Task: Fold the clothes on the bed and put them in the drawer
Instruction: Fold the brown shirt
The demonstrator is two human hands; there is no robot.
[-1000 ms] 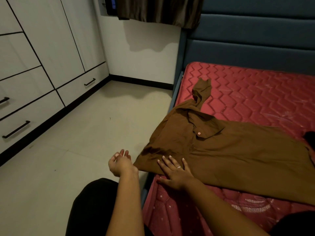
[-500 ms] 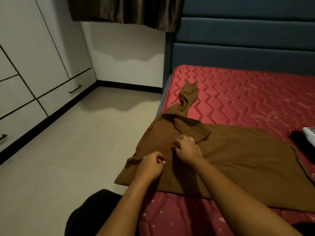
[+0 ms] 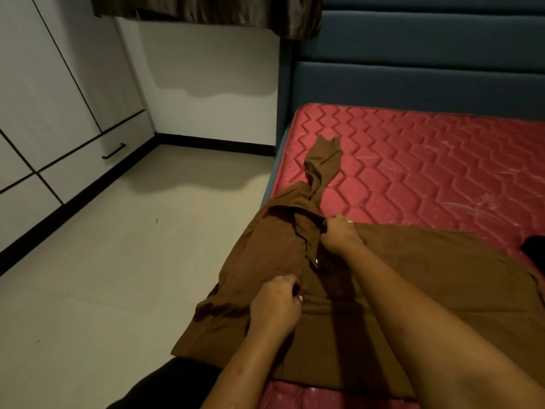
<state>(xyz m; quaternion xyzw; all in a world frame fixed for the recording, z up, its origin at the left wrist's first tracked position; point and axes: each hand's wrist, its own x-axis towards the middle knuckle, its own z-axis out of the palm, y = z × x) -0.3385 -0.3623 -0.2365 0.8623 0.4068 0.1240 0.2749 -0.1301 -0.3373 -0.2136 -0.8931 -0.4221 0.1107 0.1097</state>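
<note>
A brown button-up shirt point(image 3: 427, 278) lies spread across the left side of the red quilted mattress point(image 3: 418, 160), part of it hanging over the bed's left edge. One sleeve trails toward the headboard. My left hand point(image 3: 275, 305) grips a fold of the shirt's front near the lower placket. My right hand point(image 3: 339, 233) grips the fabric by the collar, just above a white button. A white drawer point(image 3: 97, 163) with a black handle sits closed in the wardrobe at the left.
White wardrobe fronts point(image 3: 44, 93) line the left wall above a black skirting. A beige tiled floor point(image 3: 112, 261) separates wardrobe and bed. A blue padded headboard point(image 3: 413, 63) rises behind the mattress. A black item point(image 3: 533, 249) lies at the bed's right edge. My dark-clothed knee point(image 3: 177, 385) is at the bottom.
Both hands went from lying open near the shirt's edge to gripping its front. My right hand has moved up toward the collar, bunching the fabric there.
</note>
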